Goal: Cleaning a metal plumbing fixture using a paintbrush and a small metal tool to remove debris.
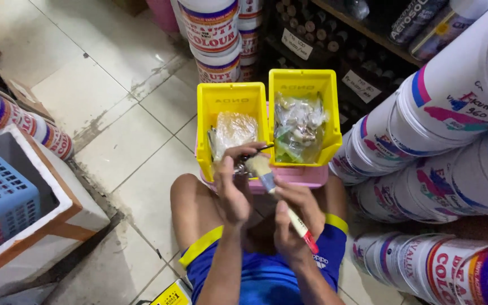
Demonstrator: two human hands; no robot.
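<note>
Both forearms enter from 6 o'clock and converge toward the frame centre. Left hand (234,189) is raised, back toward the camera, fingers curled closed at 12 o'clock around a small item that cannot be made out. Right hand (296,217) sits just beside it at 3 o'clock, fingers wrapped in a closed grip, thumb uppermost. Both knees are bent, bare thighs below the hands.

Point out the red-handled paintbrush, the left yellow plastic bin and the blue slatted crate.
Red-handled paintbrush (268,181), head view, on its blue ferrule below the bristles.
Left yellow plastic bin (228,100), head view, on its back wall.
Blue slatted crate (1,195), head view, on its side wall.
</note>
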